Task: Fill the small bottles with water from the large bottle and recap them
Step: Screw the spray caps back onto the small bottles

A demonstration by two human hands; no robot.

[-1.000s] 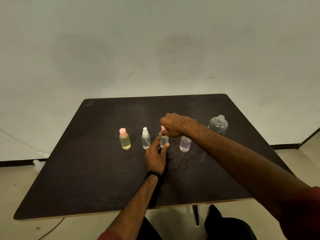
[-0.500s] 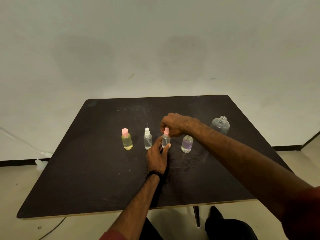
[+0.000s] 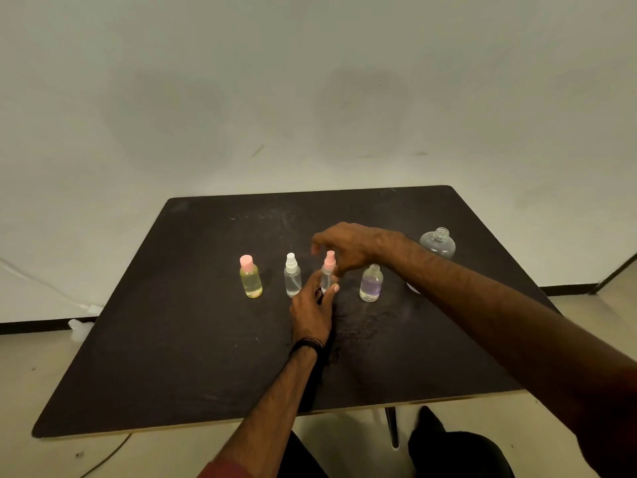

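Left hand (image 3: 312, 313) fingers round the pink-capped spray bottle (image 3: 327, 274); right hand (image 3: 348, 246) fingers loosely spread above its cap.

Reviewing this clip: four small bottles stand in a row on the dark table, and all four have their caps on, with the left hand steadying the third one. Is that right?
Not quite. The head view shows the small clear bottle with purplish liquid, rightmost in the row, with an open, uncapped neck. The other three are capped, and the left hand does steady the third, the small clear spray bottle with a pink top, on the dark table.

Bare room of unclear kind: plain white wall (image 3: 310, 81), dark table (image 3: 172, 339).
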